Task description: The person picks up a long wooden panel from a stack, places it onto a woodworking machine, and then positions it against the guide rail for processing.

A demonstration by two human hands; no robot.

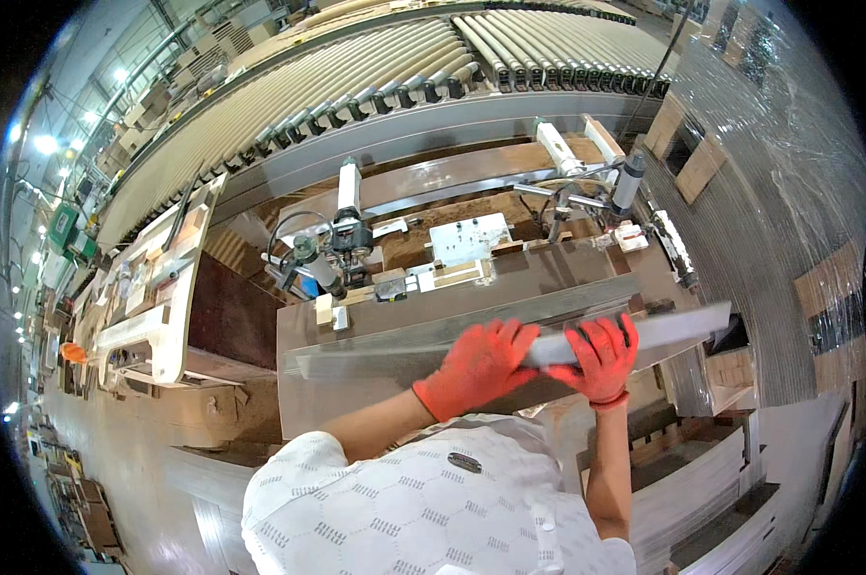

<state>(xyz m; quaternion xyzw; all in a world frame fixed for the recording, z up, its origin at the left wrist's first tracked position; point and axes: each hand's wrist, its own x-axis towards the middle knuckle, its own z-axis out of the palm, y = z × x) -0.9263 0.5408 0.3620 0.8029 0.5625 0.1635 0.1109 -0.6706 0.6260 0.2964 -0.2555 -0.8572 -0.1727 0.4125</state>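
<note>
Both my hands wear red-orange gloves and are close together in front of my body. My left hand [481, 369] is closed round a long, thin grey board [663, 331], and my right hand [600, 357] grips it a little further right. The board lies crosswise and tilted, its right end out past the brown worktable [327, 412], its left part smeared by motion. Beyond it, a grey strip [586, 295] rests on the tabletop. A machine with a white plate [471, 238] stands at the table's far side. My glove palms are hidden.
Clamp-like machine heads rise at the left [323, 264] and right [629, 182]. A roller conveyor [356, 81] runs behind. Left is a wooden workbench [169, 331] with loose pieces; right stands a plastic-wrapped stack of panels [739, 249]. More boards [701, 498] are stacked low by my right arm.
</note>
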